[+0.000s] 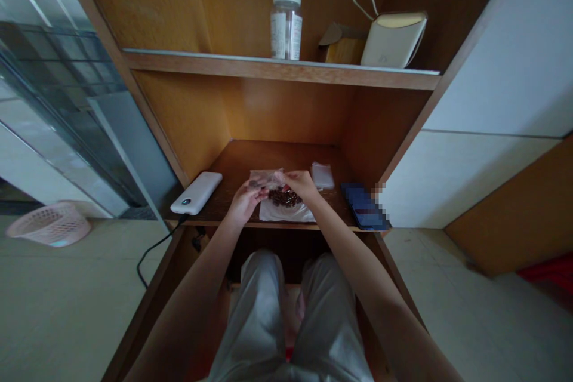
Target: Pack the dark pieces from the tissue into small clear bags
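My left hand (245, 202) is closed on a small clear plastic bag (265, 178), with a few dark bits showing inside it. At the bag's right end, the fingers of my right hand (302, 184) are pinched together on its edge; whether they hold anything else I cannot make out. Just below both hands lies a heap of small dark brown pieces (285, 197), partly hidden by the fingers. It rests on a whitish plastic sheet or bag (286, 213) near the front edge of the wooden desk. A stack of small clear bags (323, 175) lies to the right.
A white power bank (197, 193) with a black cable (154, 246) lies on the left. On the right is a dark phone (363, 205). The shelf (286, 69) above holds a clear jar (286, 27), a small carton (344, 48) and a cream case (393, 40).
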The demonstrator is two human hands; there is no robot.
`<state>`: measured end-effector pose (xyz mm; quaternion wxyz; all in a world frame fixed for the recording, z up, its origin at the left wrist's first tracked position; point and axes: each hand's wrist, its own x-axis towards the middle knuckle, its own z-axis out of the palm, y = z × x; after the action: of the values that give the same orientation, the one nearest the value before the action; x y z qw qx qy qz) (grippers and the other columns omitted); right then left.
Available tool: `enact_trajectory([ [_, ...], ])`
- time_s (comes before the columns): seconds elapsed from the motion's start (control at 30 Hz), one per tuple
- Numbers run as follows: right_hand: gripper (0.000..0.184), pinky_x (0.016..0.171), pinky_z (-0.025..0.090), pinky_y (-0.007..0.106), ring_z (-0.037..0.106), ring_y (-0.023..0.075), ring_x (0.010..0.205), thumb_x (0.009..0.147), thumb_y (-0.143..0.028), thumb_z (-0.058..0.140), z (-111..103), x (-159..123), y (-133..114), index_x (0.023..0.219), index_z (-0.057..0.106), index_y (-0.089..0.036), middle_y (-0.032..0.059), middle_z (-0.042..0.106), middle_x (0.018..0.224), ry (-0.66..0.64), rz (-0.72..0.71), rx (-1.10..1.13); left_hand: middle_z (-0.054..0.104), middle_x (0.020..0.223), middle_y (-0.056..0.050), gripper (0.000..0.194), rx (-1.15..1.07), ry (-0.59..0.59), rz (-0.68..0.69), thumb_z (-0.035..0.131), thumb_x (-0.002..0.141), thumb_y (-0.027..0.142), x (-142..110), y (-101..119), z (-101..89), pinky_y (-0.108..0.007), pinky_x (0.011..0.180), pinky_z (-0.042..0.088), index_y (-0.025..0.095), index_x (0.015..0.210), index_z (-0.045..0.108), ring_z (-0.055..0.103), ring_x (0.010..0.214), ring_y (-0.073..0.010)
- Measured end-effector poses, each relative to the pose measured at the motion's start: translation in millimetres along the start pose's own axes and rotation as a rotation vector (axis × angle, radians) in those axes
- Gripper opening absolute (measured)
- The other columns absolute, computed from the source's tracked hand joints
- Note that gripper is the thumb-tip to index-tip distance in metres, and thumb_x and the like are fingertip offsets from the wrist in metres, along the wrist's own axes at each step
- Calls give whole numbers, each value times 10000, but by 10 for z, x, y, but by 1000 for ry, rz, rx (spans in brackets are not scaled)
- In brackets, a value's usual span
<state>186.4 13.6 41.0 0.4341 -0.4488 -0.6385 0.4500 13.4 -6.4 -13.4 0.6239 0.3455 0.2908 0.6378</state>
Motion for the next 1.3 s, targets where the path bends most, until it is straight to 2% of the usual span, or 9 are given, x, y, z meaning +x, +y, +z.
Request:
enact_trajectory([
  [0.17, 481, 417, 323, 197, 468, 66, 435, 653, -613, 633, 3, -63, -54, 633, 653, -133, 24, 626, 592, -114, 11, 25, 680, 1010, -45, 542, 47, -230, -87, 710, 688, 153, -104, 15, 24, -253, 635, 499, 245, 1192, 533, 656, 769, -154],
  [0.3, 489, 413, 312, 196, 453, 61, 430, 656, -626, 618, -40, -103, -55, 589, 627, -142, 17, 621, 582, -175, -14, 17, 613, 1183, -39, 643, 46, -245, -58, 743, 667, 186, -133, 29, 34, -255, 653, 494, 325, 1237, 481, 649, 798, -142],
  [0.5, 442, 395, 316, 179, 482, 67, 442, 678, -586, 622, -99, -126, 0, 665, 673, -147, 26, 651, 615, -189, -22, 8, 538, 1292, -58, 486, 31, -183, -16, 724, 694, 216, -79, -17, 86, -274, 735, 498, 273, 1143, 548, 638, 849, -133],
  [0.63, 399, 409, 366, 191, 520, 87, 467, 722, -534, 598, -136, -92, 148, 820, 702, -162, 43, 680, 697, -51, -77, 37, 578, 1242, -45, 419, 34, -146, -25, 704, 711, 185, -60, -33, 146, -268, 754, 493, 259, 1097, 562, 642, 845, -126],
  [0.77, 483, 550, 472, 242, 618, 149, 696, 805, -538, 447, -218, -15, 384, 1011, 650, -150, 109, 671, 1019, 372, -46, 115, 599, 1211, -53, 413, 67, -191, -36, 718, 684, 160, -59, -3, 255, -273, 746, 494, 234, 1059, 562, 650, 833, -133],
  [0.83, 508, 691, 499, 278, 629, 175, 851, 837, -526, 393, -257, 12, 507, 1091, 605, -141, 129, 630, 1125, 499, -44, 156, 617, 1177, -62, 432, 96, -229, -62, 732, 660, 151, -50, 6, 321, -279, 737, 497, 221, 1049, 557, 655, 831, -143],
  [1.0, 542, 880, 458, 332, 582, 195, 1064, 889, -522, 288, -258, 5, 738, 1210, 527, -157, 139, 541, 1277, 466, -55, 102, 624, 1134, -97, 453, 264, -233, -109, 760, 626, 152, 18, -59, 475, -268, 659, 498, 183, 1022, 544, 655, 794, -155],
  [1.17, 606, 922, 436, 347, 581, 204, 1074, 895, -557, 243, -198, -18, 806, 1211, 535, -130, 158, 555, 1257, 422, -45, 23, 633, 1063, -93, 456, 483, -256, -71, 767, 610, 182, 81, -127, 581, -247, 605, 477, 182, 1006, 540, 636, 842, -178],
  [1.3, 597, 929, 432, 341, 582, 203, 1080, 899, -554, 251, -183, -21, 784, 1180, 561, -128, 160, 583, 1221, 379, -64, 2, 634, 1051, -87, 442, 510, -256, -38, 766, 611, 190, 103, -112, 594, -255, 602, 477, 189, 995, 547, 636, 835, -184],
])
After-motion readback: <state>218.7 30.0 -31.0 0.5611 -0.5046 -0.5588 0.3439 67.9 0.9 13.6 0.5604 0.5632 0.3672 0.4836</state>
